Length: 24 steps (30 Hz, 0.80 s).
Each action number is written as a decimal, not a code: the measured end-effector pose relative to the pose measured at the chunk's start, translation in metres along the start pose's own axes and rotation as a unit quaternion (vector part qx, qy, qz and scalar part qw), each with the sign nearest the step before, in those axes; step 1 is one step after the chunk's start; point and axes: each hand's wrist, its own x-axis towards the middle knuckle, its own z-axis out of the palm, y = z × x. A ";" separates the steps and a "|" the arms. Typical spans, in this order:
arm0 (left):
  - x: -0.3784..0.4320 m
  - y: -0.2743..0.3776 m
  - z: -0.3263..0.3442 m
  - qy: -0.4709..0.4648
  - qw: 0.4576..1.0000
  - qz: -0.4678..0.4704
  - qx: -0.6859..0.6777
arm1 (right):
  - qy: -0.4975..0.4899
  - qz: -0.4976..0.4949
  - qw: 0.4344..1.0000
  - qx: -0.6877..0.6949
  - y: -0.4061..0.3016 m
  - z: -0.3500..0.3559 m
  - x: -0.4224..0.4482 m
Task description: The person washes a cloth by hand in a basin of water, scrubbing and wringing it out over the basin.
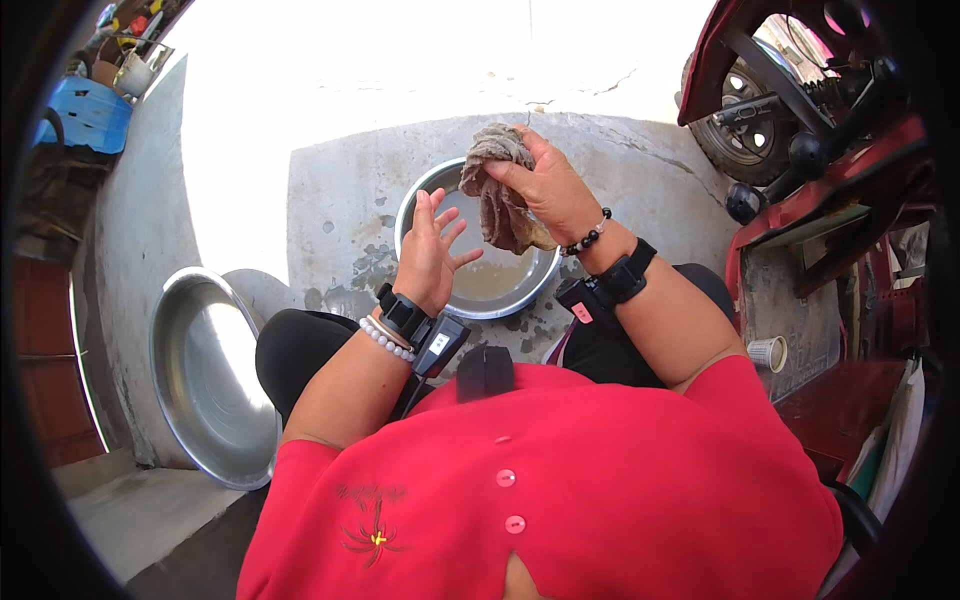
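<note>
A crumpled grey-brown cloth hangs from my right hand, whose thumb and fingers pinch its upper part. Beneath it, on the concrete floor, sits a round metal basin with shallow, cloudy water inside. My left hand is raised over the basin's left side, palm turned up, fingers spread, holding nothing and apart from the cloth. Both wrists carry black strapped devices and beaded bracelets.
A second metal basin leans on its side at my left. At the right stands a red vehicle with a wheel; a paper cup lies on its footboard. A blue plastic object is at the upper left. Wet patches mark the floor.
</note>
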 end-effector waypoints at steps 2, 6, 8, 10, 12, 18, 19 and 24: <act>-0.001 -0.003 0.007 -0.030 0.994 -0.094 -0.042 | 0.000 -0.003 1.000 0.027 -0.010 0.014 -0.004; 0.004 -0.002 -0.001 -0.175 0.974 -0.033 -0.140 | -0.080 -0.009 0.997 -0.022 0.003 0.030 -0.013; 0.016 -0.004 -0.021 -0.137 0.976 0.005 -0.166 | -0.040 -0.231 0.915 -0.329 0.008 0.036 -0.019; 0.019 -0.006 -0.024 -0.120 0.975 0.017 -0.187 | -0.041 -0.220 0.902 -0.370 0.021 0.040 -0.027; 0.026 -0.017 -0.038 -0.172 0.971 0.140 -0.094 | -0.074 -0.265 0.875 -0.398 0.023 0.048 -0.038; 0.003 -0.006 0.000 -0.110 0.991 0.011 -0.079 | 0.013 -0.189 0.896 -0.403 0.041 0.021 -0.007; -0.001 0.002 0.007 -0.118 0.991 0.025 -0.058 | 0.053 -0.145 0.912 -0.380 0.042 0.016 0.000; -0.013 0.014 0.010 -0.124 0.989 0.059 -0.056 | 0.175 -0.119 0.918 -0.335 0.032 -0.006 0.012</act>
